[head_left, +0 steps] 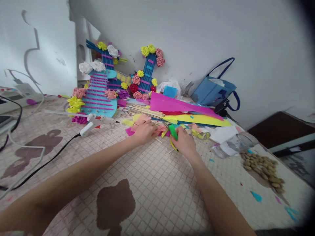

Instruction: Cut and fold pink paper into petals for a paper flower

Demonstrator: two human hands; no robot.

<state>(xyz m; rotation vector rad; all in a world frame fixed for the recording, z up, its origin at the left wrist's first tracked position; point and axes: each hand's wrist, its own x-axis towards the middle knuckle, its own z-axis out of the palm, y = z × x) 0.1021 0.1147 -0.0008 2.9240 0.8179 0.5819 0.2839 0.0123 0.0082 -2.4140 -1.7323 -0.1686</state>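
My left hand lies over a pile of pink and orange paper pieces at the middle of the table; its fingers are bent onto the pile, and what they hold, if anything, is hidden. Just to the right, my right hand is closed around a tool with green and yellow handles, which looks like scissors or cutters. The tool's tip points toward the paper pile. Thin light sticks lie behind my hands. Small white scraps are on the table below the tool.
A white glue gun with a black cord lies left. Flower-decorated paper instruments lean against the wall. Magenta sheet and yellow sheet lie behind. At right are a clear bottle, peanuts and a blue bag.
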